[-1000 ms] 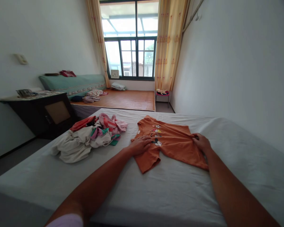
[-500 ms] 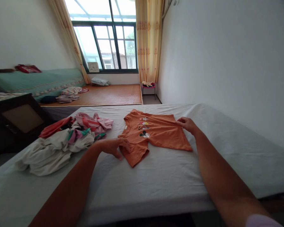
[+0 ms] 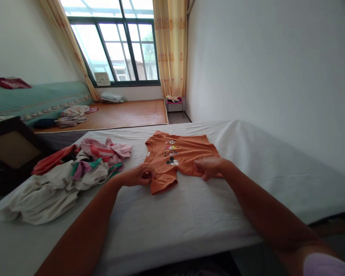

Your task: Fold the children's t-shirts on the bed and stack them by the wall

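An orange T-shirt (image 3: 186,147) with cartoon prints down its chest lies spread on a bed with a white sheet (image 3: 172,218). Its neck faces left and its hem faces right. My left hand (image 3: 139,175) pinches the cloth at the near shoulder, beside the sleeve, with thumb and fingers closed. Along the near side of the body, close to the hem, my right hand (image 3: 211,167) has its fingers bent together on the fabric. The fingertips of that hand are partly hidden.
A heap of mixed clothes (image 3: 71,172) lies to the left on the sheet. Beyond are a dark cabinet (image 3: 11,149), a second bed with a brown mat (image 3: 129,111), and a small stool (image 3: 174,101). A white wall (image 3: 261,69) runs along the right.
My right hand has moved from the hem to the shirt's near side, toward me and left. My left hand's fingers have closed on the shoulder cloth. The view has shifted slightly right.
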The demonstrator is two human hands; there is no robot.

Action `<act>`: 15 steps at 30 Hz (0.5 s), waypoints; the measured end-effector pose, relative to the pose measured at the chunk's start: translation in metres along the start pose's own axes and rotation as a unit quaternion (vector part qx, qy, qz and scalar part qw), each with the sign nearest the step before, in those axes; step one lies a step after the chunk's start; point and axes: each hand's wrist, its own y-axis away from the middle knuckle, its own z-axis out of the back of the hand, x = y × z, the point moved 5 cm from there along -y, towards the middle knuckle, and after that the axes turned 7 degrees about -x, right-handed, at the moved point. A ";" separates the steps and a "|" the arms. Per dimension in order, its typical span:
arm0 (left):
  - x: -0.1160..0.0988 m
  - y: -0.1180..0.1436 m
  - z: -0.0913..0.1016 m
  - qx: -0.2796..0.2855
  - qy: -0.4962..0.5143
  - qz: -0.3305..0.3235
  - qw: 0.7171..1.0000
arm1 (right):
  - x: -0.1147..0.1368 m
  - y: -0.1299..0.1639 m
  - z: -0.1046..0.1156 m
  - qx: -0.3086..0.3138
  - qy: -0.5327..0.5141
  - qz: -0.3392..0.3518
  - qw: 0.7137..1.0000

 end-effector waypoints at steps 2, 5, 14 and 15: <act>0.003 0.002 0.006 -0.013 0.026 -0.001 1.000 | 0.002 0.013 -0.002 -0.040 0.079 -0.015 0.996; 0.008 0.004 0.011 -0.012 0.055 -0.011 0.998 | -0.010 0.035 -0.003 -0.133 0.147 -0.064 0.978; -0.007 0.027 0.017 0.087 0.113 0.040 0.989 | -0.056 0.092 -0.003 -0.100 -0.221 0.000 0.970; -0.007 0.028 0.016 0.090 0.125 0.055 0.987 | -0.057 0.093 -0.005 -0.071 -0.258 0.003 0.964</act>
